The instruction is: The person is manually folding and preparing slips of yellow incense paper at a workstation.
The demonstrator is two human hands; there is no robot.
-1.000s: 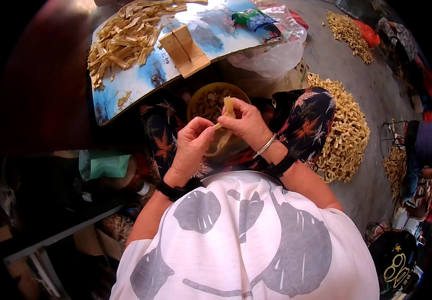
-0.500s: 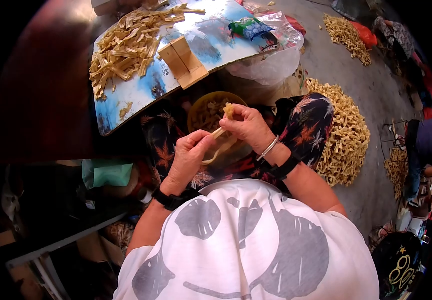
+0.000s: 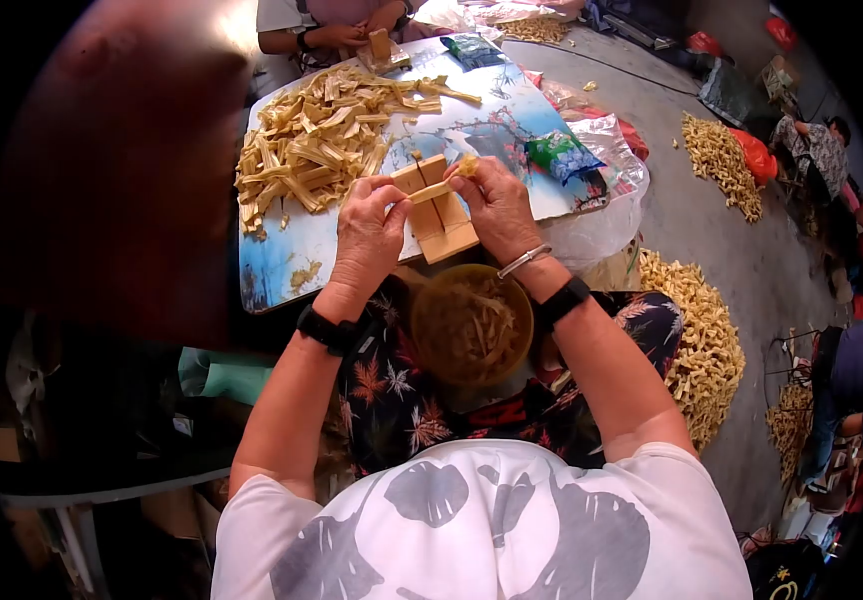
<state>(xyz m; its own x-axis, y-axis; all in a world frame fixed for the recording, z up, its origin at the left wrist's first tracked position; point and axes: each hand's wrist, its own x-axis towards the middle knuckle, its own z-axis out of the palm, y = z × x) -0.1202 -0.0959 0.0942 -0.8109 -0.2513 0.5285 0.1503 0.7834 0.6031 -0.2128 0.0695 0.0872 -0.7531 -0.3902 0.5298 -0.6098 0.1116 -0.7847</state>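
Between my hands a pale yellow flat strip [image 3: 430,192] is stretched across a wooden block [image 3: 442,240] that has a slot down its middle. My left hand [image 3: 374,222] pinches the strip's left end between thumb and fingers. The other end is pinched in my right hand [image 3: 500,208], with a crumpled tuft sticking up above the fingertips. The block sits at the near edge of the painted table [image 3: 292,262]. Left of it lies a heap of similar strips [image 3: 317,140]. Below my hands, between my knees, is a yellowish bowl [image 3: 524,340] holding strip pieces.
A green and blue packet [image 3: 562,156] lies at the table's right corner, beside a clear plastic bag [image 3: 612,185]. Across the table a person's hands [image 3: 352,35] hold a small wooden block. Heaps of short yellow pieces [image 3: 710,350] cover the floor at right, where other people sit.
Both hands have moved up and away from my lap with the strip, now over the wooden block. The view has tilted up, showing more of the table and the person opposite.
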